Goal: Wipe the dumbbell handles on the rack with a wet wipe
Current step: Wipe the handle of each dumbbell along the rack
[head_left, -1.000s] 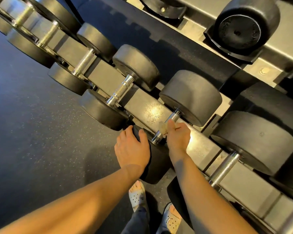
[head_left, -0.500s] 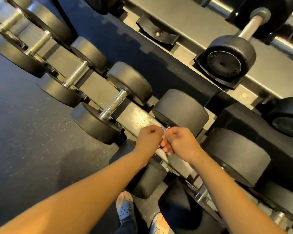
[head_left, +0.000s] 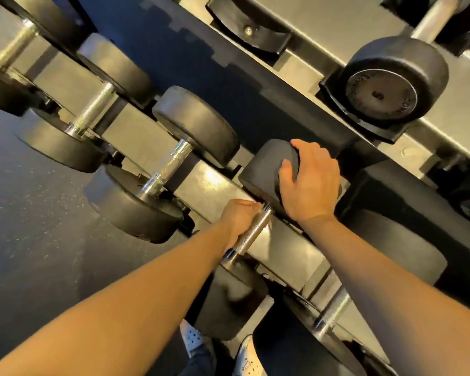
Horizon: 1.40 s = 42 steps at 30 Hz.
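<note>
A black dumbbell lies across the metal rack [head_left: 206, 185], with its knurled steel handle [head_left: 251, 232] running between a far head [head_left: 263, 169] and a near head [head_left: 228, 299]. My left hand [head_left: 239, 217] grips the upper end of this handle from the left side, fingers curled round it. No wet wipe shows; whatever is inside that hand is hidden. My right hand [head_left: 312, 185] rests on the far head, its fingers spread over the rubber.
More dumbbells sit on the same shelf: one to the left [head_left: 168, 169] and a bigger one to the right [head_left: 334, 308]. An upper shelf carries another dumbbell [head_left: 385, 85]. Dark speckled floor [head_left: 25, 213] lies left of the rack. My shoes [head_left: 192, 337] stand right below.
Half a second ago both hands met at the handle, pinching the wipe. Since then my right hand has moved up onto the far head and my left hand has closed round the handle.
</note>
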Tool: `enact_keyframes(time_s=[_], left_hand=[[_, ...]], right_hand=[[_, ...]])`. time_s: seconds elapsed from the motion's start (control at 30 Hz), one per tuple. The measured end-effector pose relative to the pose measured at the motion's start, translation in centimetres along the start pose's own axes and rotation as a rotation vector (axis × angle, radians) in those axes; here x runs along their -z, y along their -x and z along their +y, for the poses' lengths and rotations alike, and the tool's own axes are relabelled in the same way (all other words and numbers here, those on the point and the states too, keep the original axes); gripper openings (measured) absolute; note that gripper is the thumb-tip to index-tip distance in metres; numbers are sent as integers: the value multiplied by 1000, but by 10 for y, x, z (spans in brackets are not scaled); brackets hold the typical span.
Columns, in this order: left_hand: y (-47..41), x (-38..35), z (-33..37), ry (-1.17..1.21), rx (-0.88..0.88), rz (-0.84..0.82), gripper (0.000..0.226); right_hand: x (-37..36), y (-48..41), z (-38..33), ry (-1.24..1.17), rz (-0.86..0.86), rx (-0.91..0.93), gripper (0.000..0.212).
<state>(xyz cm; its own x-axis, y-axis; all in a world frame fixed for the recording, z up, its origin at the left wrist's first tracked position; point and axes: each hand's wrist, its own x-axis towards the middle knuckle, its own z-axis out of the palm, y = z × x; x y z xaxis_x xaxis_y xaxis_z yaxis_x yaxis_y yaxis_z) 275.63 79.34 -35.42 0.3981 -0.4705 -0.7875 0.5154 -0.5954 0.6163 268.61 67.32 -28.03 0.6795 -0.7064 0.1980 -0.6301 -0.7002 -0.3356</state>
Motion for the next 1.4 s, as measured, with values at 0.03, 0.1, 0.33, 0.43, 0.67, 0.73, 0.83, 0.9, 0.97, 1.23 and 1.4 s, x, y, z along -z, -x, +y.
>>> enact_keyframes(time_s=[0.03, 0.1, 0.33, 0.43, 0.67, 0.73, 0.83, 0.9, 0.97, 1.23, 1.4], left_hand=[[-2, 3, 3, -65, 2, -40, 25], [-2, 10, 6, -166, -53, -91, 29], [17, 47, -4, -686, -293, -194, 17], [13, 25, 10, -381, -290, -111, 10], [10, 52, -5, -671, -302, -344, 7], [13, 63, -9, -948, -251, -440, 11], [9, 58, -2, -1175, -219, -473, 25], [3, 55, 5, -998, -202, -446, 25], [-3, 52, 11, -592, -115, -360, 23], [-2, 62, 2, -558, 21, -349, 21], [16, 67, 3, -1009, -44, -456, 9]], right_hand=[[1, 0, -1, 10, -9, 0, 38], [2, -1, -3, 28, -37, -10, 39], [3, -3, -2, 52, -107, -21, 40], [2, -4, -2, 57, -103, -35, 40], [2, -4, -2, 80, -109, -30, 41], [2, -3, -3, 77, -106, -32, 41], [3, -3, -3, 88, -111, -30, 41], [2, -4, -2, 92, -115, -27, 41], [2, -4, -1, 89, -109, -29, 41], [3, -4, -1, 70, -113, -31, 43], [4, -4, -3, 76, -114, -35, 43]])
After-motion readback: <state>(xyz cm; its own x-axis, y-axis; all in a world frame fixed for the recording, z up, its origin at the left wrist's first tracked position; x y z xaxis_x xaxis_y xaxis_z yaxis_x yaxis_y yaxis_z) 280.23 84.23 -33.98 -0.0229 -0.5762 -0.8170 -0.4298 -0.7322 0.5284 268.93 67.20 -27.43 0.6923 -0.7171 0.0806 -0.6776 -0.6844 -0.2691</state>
